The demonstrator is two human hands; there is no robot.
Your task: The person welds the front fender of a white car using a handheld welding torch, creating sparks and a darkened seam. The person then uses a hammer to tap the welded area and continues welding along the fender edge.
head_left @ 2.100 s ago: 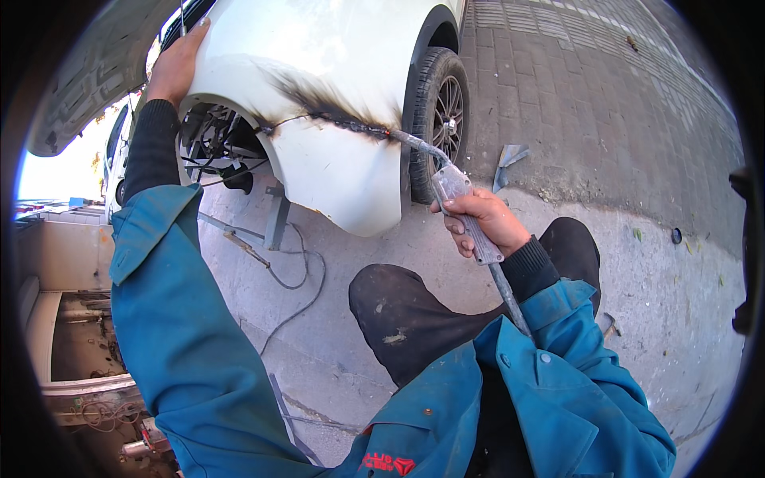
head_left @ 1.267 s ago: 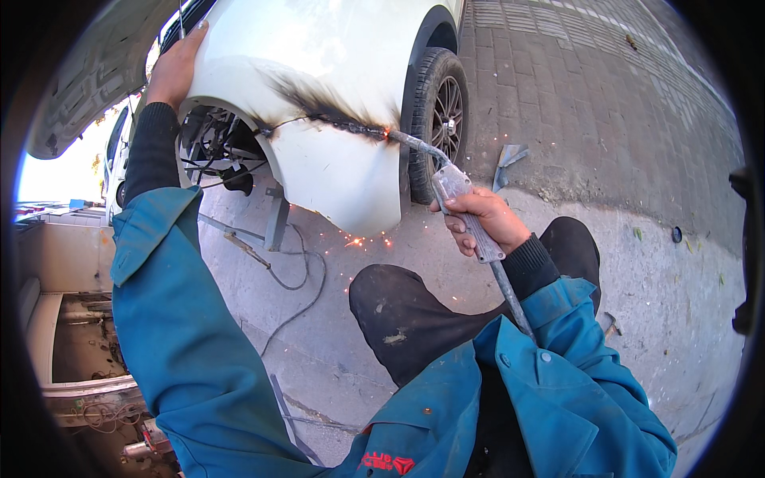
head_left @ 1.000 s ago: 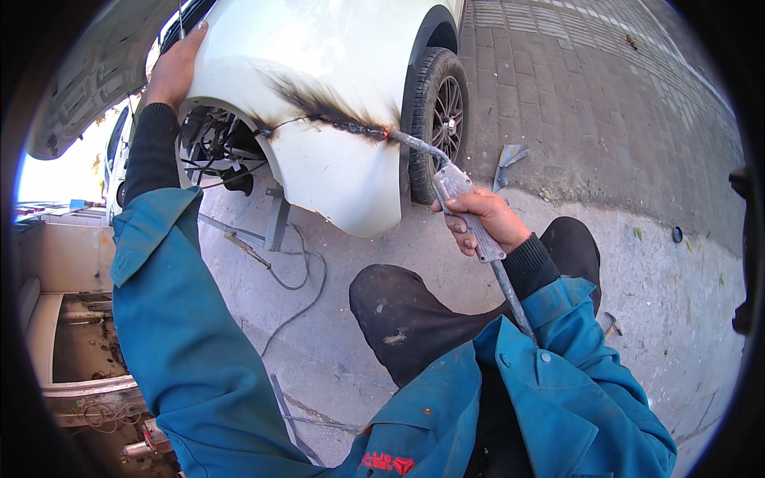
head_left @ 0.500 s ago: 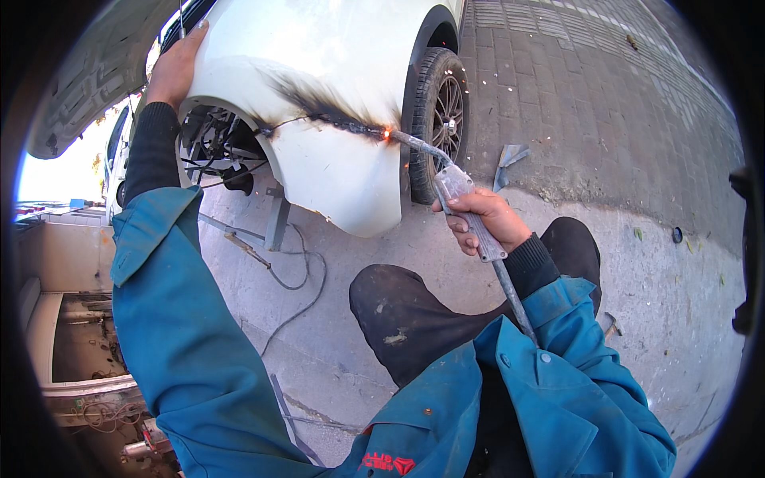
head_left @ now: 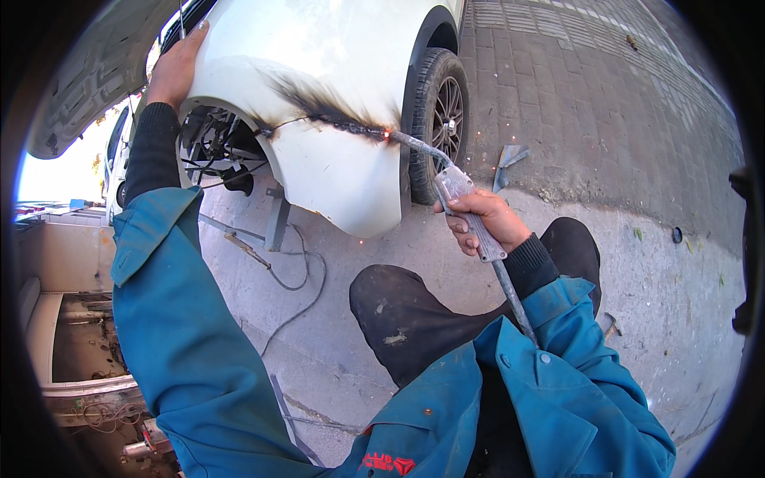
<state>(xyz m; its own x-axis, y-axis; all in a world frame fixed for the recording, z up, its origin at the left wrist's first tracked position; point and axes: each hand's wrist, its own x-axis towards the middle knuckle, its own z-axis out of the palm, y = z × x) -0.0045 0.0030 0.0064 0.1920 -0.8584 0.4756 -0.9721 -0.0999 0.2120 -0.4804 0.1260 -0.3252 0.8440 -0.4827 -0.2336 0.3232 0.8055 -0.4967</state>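
Note:
My right hand (head_left: 486, 219) is closed around the grey handle of a welding torch (head_left: 454, 182). The torch's bent neck reaches up and left, and its glowing orange tip meets a white car fender (head_left: 343, 179). From that tip a blackened seam (head_left: 343, 123) runs left across the panel to the wheel arch, with soot fanning upward. My left hand (head_left: 174, 73) grips the fender's upper edge at the left, thumb side on the white paint; some fingertips are hidden behind the edge. A thin metal rod (head_left: 182, 28) stands beside those fingers.
A wheel (head_left: 445, 119) stands right of the panel. The raised hood (head_left: 88, 80) is at upper left, over an open wheel well (head_left: 223, 147). On the ground lie a cable (head_left: 307, 275), a bent metal strip (head_left: 510, 159) and a hammer (head_left: 611, 325). My knees are bent below the fender.
The glow at the torch tip is smaller, and scattered sparks now show near the fender's lower edge and over the paving. Both hands stay in nearly the same place.

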